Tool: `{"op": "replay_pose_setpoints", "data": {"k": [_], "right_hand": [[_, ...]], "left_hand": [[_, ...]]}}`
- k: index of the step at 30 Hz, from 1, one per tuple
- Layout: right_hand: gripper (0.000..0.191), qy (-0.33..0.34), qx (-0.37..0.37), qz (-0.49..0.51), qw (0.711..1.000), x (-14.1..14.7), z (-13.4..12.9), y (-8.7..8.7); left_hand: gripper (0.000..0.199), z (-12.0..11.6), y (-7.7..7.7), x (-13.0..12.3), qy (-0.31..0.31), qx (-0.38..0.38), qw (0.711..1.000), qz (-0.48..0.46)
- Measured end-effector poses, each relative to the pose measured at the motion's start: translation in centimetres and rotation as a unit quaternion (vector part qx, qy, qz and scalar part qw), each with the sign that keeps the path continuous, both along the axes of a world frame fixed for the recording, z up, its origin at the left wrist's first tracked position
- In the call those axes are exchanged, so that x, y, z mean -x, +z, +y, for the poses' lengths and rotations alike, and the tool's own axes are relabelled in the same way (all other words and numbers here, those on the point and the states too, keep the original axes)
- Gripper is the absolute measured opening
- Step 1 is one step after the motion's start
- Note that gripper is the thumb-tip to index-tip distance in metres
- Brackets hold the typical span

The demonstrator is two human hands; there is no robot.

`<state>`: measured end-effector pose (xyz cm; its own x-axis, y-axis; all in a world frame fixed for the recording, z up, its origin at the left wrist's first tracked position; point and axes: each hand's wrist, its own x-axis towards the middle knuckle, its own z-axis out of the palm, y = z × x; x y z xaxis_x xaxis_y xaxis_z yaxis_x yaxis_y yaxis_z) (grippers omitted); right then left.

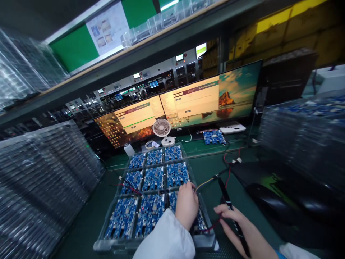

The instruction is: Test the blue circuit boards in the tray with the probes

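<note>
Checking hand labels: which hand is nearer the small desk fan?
Left. The left hand rests on the circuit board tray below the desk fan; the right hand sits farther right, gripping a black probe.

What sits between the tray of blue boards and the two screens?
In the head view, a small white fan, a tape roll and a white bottle.

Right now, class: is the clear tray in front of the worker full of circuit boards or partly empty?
Full: the tray shows blue boards in all nine compartments, though the left hand covers most of one.
</note>
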<state>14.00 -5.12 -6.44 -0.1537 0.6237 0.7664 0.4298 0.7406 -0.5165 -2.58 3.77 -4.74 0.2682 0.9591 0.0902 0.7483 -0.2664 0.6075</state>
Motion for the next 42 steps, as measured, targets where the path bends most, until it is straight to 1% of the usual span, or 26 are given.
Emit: {"op": "replay_pose_setpoints", "data": {"k": [3,6,9,11,14,17,19,22,25,28,33,38,42], "right_hand": [[0.016,0.001,-0.005,-0.008,1.000,0.1,0.0,0.5],[0.017,0.001,-0.006,-0.018,1.000,0.1,-0.1,0.7],[0.018,0.007,-0.007,-0.028,1.000,0.1,-0.1,0.9],[0.019,0.013,-0.007,-0.034,0.999,0.2,-0.1,1.0],[0.020,0.022,-0.007,-0.039,0.999,0.1,-0.2,0.9],[0.018,0.033,-0.008,-0.038,0.999,0.1,-0.2,0.7],[0.016,0.042,-0.001,-0.036,0.998,0.0,-0.3,0.6],[0.016,0.059,0.009,-0.043,0.997,0.0,-0.3,0.7],[0.019,0.080,0.020,-0.060,0.995,0.1,-0.3,0.8],[0.022,0.087,0.034,-0.067,0.993,0.2,-0.3,0.8],[0.019,0.092,0.041,-0.058,0.993,0.2,-0.1,0.5],[0.019,0.101,0.052,-0.064,0.992,0.1,-0.1,0.2],[0.020,0.098,0.058,-0.068,0.991,0.1,-0.1,0.3]], "left_hand": [[0.030,0.1,-0.2,0.0,-0.005,0.007,1.000,-0.001],[0.029,-0.1,0.4,0.0,-0.013,0.026,0.999,0.019],[0.024,-0.9,1.7,0.2,-0.010,0.032,0.999,0.000],[0.020,-1.7,2.9,0.7,-0.010,0.041,0.998,-0.047],[0.017,-3.0,4.4,1.8,-0.029,0.064,0.992,-0.108],[0.016,-3.8,5.0,3.4,-0.031,0.072,0.992,-0.103],[0.015,-3.9,4.9,4.7,-0.025,0.071,0.993,-0.086],[0.015,-3.5,4.2,6.3,-0.015,0.073,0.994,-0.078],[0.013,-2.8,3.4,7.0,-0.017,0.078,0.993,-0.092],[0.011,-2.2,2.8,6.7,-0.025,0.081,0.991,-0.099],[0.012,-1.8,1.7,5.8,-0.028,0.101,0.989,-0.106],[0.012,-2.0,0.8,5.8,-0.025,0.111,0.985,-0.129],[0.011,-2.0,0.4,5.9,-0.023,0.108,0.984,-0.137]]}}
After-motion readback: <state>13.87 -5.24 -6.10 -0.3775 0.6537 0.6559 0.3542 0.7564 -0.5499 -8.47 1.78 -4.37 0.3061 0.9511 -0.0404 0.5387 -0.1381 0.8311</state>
